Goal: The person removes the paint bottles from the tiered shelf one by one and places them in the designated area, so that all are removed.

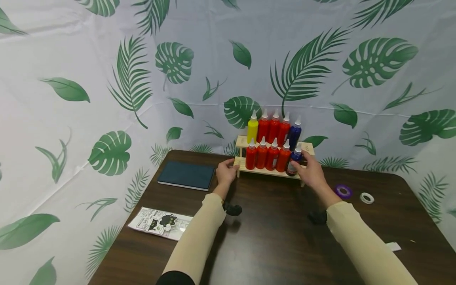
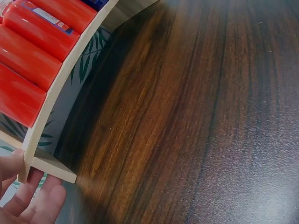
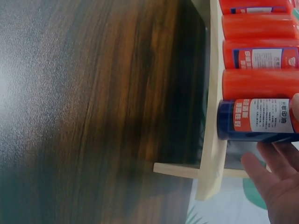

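A two-tier wooden rack (image 1: 307, 148) stands at the back of the table and holds a row of bottles with white nozzle caps on each tier. My left hand (image 1: 227, 172) grips the left end of the lower shelf (image 2: 29, 154), thumb above and fingers below. At the right end of that tier, my right hand (image 1: 310, 171) holds a dark blue bottle (image 3: 254, 120) with a red and white label, its thumb in front. Several red bottles (image 1: 261, 158) fill the rest of the lower row. Above are a yellow bottle (image 1: 252, 130), red bottles and another blue bottle (image 1: 294, 133).
A dark notebook (image 1: 186, 175) lies left of the rack, with a packaged ruler set (image 1: 160, 223) nearer to me. To the right are a purple tape roll (image 1: 343, 192), a white tape roll (image 1: 367, 198) and a white scrap (image 1: 393, 246). A leaf-print cloth hangs behind.
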{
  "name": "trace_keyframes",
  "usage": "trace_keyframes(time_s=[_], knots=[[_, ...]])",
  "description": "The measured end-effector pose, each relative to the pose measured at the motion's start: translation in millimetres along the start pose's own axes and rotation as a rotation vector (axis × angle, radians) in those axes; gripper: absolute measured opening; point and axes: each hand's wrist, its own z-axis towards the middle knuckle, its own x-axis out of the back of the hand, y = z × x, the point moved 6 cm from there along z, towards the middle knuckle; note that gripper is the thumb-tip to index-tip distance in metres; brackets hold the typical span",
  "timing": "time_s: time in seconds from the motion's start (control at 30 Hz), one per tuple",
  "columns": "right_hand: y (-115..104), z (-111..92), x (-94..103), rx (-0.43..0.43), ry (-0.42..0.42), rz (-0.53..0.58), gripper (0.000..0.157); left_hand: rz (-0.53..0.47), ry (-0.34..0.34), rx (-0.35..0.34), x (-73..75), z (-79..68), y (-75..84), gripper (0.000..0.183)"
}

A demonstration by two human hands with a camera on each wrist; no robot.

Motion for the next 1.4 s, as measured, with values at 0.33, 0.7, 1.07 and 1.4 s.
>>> trace_keyframes(time_s=[0.33, 0.7, 1.07, 1.4], knots=[[4.3, -8.9, 6.7, -0.008, 0.032, 0.049, 0.061, -0.156, -0.061, 0.168, -0.2, 5.1, -7.5, 0.032], [28.7, -55.7, 45.1, 0.026, 0.15, 0.002, 0.056, -0.143, -0.08, 0.249, -0.7, 8.4, -14.1, 0.032], [77.1, -91.4, 43.5, -0.019, 0.139, -0.07, 0.058, -0.105, -0.075, 0.232, -2.5, 3.8, -10.3, 0.032], [76.7, -89.8, 34.9, 0.029, 0.166, -0.036, 0.052, -0.114, -0.08, 0.253, -4.5, 5.8, -10.3, 0.033]])
